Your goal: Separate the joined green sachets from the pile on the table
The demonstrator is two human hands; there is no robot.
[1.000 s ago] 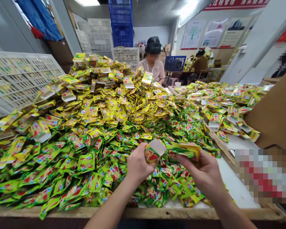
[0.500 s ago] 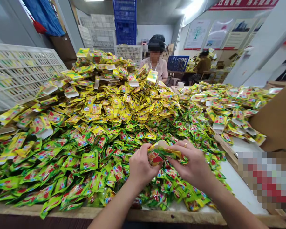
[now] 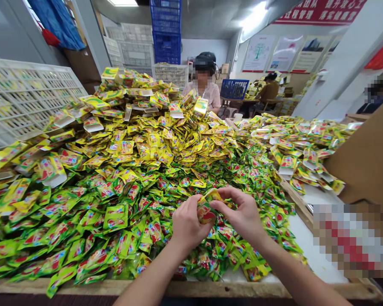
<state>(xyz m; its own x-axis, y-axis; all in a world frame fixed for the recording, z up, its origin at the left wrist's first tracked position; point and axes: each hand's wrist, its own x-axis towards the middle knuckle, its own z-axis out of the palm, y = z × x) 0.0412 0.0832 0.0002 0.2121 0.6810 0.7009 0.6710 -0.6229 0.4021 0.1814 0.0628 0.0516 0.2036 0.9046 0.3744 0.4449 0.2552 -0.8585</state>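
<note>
My left hand (image 3: 189,223) is wrapped around a small printed carton (image 3: 205,211), yellow and green with a red picture, held tilted above the heap. At the carton's upper end, the thumb and forefinger of my right hand (image 3: 242,212) close on its yellow edge. The carton's inside is hidden from me. Under and around both hands lie many green sachets (image 3: 116,216) with red prints. Yellow sachets (image 3: 153,140) form a higher mound behind them.
Open-ended cartons (image 3: 52,170) lie at left and on the mound, with more cartons (image 3: 287,163) at right. A white plastic crate (image 3: 35,97) leans at left. A brown cardboard box (image 3: 365,161) stands right. A wooden rim (image 3: 242,290) edges the table. A co-worker (image 3: 206,80) sits opposite.
My right hand has moved left, against the carton. The yellow-green sachets that stuck out from its fingers no longer show. My left hand keeps its hold; the view has shifted slightly.
</note>
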